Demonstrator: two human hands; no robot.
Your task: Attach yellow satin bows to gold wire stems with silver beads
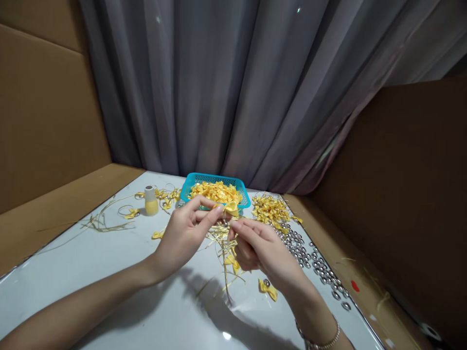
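Above the middle of the table, my left hand (186, 228) pinches a yellow ribbon bow (231, 209) between thumb and fingers. Just below that bow is a small shiny silver piece (225, 223), partly hidden by the fingertips. My right hand (260, 243) is closed in a pinch right beside it; what its fingertips grip is too small to make out. Under the hands lie loose gold twist ties (221, 238) and another yellow bow (232, 262), partly covered. One bow with a silver piece (268, 290) rests on the table below my right hand.
A blue basket (246, 198) full of yellow bows stands at the back. To its right lie a pile of bows (270, 209) and many silver rings (321, 270). A yellow bottle with a grey cap (151, 204) stands left. Cardboard walls (47, 121) flank the white table (120, 301).
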